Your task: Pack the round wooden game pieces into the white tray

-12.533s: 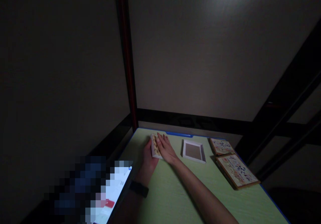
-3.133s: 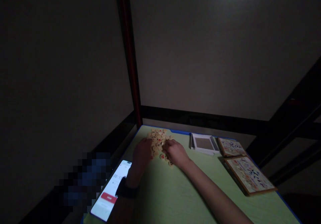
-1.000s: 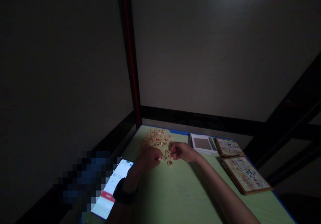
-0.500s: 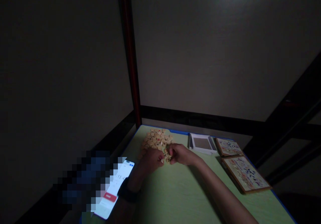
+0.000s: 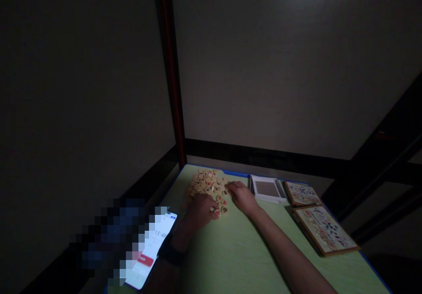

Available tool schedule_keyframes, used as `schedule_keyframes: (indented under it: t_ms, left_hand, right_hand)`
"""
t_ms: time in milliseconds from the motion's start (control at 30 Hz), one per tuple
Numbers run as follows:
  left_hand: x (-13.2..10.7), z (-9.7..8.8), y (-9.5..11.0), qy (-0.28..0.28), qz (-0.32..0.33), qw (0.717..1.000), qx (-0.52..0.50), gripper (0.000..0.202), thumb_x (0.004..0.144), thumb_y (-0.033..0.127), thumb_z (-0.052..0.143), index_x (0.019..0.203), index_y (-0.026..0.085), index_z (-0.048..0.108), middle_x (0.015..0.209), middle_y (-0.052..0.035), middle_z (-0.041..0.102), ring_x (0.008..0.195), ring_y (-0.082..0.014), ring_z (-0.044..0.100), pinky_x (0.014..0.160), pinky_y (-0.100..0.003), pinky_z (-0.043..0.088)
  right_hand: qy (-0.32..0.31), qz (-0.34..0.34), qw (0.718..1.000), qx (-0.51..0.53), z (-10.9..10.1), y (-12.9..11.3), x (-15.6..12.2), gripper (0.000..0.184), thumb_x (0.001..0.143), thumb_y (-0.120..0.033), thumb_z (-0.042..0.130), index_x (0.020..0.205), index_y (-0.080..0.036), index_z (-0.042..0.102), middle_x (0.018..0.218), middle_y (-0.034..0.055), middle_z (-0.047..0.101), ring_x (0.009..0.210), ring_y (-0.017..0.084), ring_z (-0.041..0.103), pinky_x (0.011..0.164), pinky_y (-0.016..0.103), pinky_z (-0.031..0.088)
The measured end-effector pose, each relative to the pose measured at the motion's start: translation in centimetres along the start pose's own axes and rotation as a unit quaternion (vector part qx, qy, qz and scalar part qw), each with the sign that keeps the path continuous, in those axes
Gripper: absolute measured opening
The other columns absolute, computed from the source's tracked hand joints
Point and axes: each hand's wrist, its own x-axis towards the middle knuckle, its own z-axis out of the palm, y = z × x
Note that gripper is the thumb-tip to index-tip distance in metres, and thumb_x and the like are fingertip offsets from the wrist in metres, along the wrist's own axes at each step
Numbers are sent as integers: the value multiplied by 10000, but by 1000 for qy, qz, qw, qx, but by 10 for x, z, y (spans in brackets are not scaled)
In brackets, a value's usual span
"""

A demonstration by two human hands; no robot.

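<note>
Round wooden Chinese chess pieces [image 5: 206, 182] with red or black characters lie heaped at the far left of the green table. My left hand [image 5: 199, 212], with a dark band on its wrist, is at the near edge of the heap. Its thumb and fingers close on a red-marked Chinese chess piece [image 5: 216, 213]. Near that hand sit a few pieces, among them a red one [image 5: 219, 198] and a black one [image 5: 224, 209]. My right hand [image 5: 243, 197] is at the heap's right edge, fingers stretched toward the pieces; its fingertips are partly hidden and hold no visible piece.
A lit phone [image 5: 150, 252] showing a timer lies at the table's left edge. A white open box [image 5: 268, 199] stands at the back, right of my right hand. Two printed wood-edged boxes [image 5: 325, 230] [image 5: 301, 194] lie along the right edge. Walls rise behind and to the left.
My right hand has moved from beside my left hand to the heap's right edge, and its pinch has loosened. Red-marked faces now show near my left hand, which has hardly moved.
</note>
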Motion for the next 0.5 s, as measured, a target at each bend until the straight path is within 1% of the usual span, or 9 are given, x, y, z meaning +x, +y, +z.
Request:
schedule_keyframes:
  t_ms: [100,167,200,267,300,367,433,500]
  left_hand:
    - [-1,-5,-2,9,-1,1000,-24,242,729,219,750,968,191,779,1048,-64,731,1014,-219,640,918,-294,457]
    - [0,-10,-5,34,-8,999,-39,221,764,237,727,973,175,769,1042,-64,728,1011,-206,640,924,-282,455]
    - [0,-13,-8,54,-20,998,-36,198,803,239,689,973,171,764,1037,-65,727,1011,-201,639,930,-281,451]
    - [0,-17,-14,91,-59,994,-2,199,882,225,583,968,174,756,1034,-69,723,1015,-198,634,938,-290,444]
    - [-1,-19,-18,104,-80,991,21,225,906,215,539,967,178,752,1043,-72,719,1019,-201,632,936,-297,443]
    - [-3,-22,-23,105,-113,986,60,250,918,201,503,954,186,750,1050,-76,715,1019,-209,629,916,-308,447]
    - [-5,-23,-27,84,-126,986,71,234,905,195,517,931,197,750,1034,-68,717,994,-208,634,886,-306,453]
    - [-7,-22,-28,63,-120,989,62,203,887,196,548,922,206,747,1015,-56,721,973,-198,636,874,-293,455]
  right_hand:
    - [-19,9,999,-42,-7,-7,-3,388,963,-97,413,1287,-140,621,1217,137,656,1159,234,551,1013,323,413]
    - [-31,21,998,-49,-10,-7,-4,431,921,-44,413,1300,-124,601,1235,159,641,1169,241,548,1015,330,409]
    - [-32,29,998,-39,-10,-6,-4,445,895,-21,415,1286,-116,606,1231,170,641,1162,243,555,1009,334,411]
    - [-18,38,999,28,-10,0,-4,425,857,-15,430,1208,-111,648,1180,178,664,1116,246,585,987,340,422]
    - [-7,39,997,70,-9,4,-3,390,847,-30,441,1144,-116,678,1130,169,685,1075,243,605,966,340,432]
    - [4,37,989,142,-6,15,-1,317,824,-69,466,999,-139,720,987,123,722,957,223,641,898,324,463]
    - [-8,33,983,178,-3,25,2,274,780,-91,483,879,-156,730,818,64,722,797,190,649,774,285,490]
    - [-28,26,979,201,-1,31,4,259,734,-99,488,812,-153,729,688,23,689,650,156,618,641,245,480]
